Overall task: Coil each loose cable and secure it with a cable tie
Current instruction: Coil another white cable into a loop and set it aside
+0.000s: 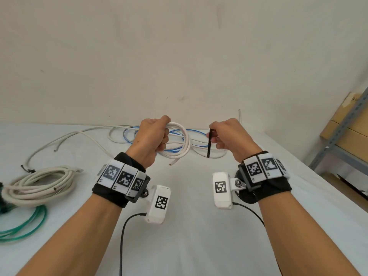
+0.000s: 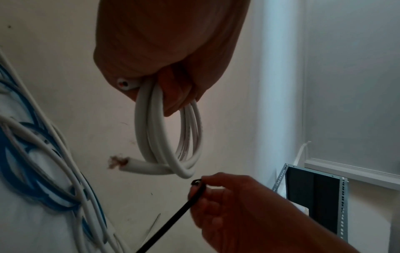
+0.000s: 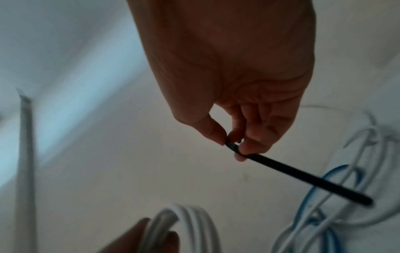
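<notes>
My left hand [image 1: 157,134] grips a small coil of thick white cable [image 1: 184,140] above the table; in the left wrist view the coil [image 2: 168,137] hangs from my curled fingers, with a frayed copper end [image 2: 118,161] sticking out. My right hand [image 1: 223,134] pinches the top of a black cable tie [image 1: 209,144], which hangs straight down just right of the coil. The right wrist view shows thumb and fingertips pinching the tie [image 3: 303,176] near its head. Tie and coil are apart.
Loose white and blue cables [image 1: 127,134] lie tangled at the back of the white table [image 1: 189,226]. A coiled beige cable [image 1: 37,184] and a green coil [image 1: 22,226] sit at the left. A metal shelf with boxes [image 1: 342,134] stands at the right.
</notes>
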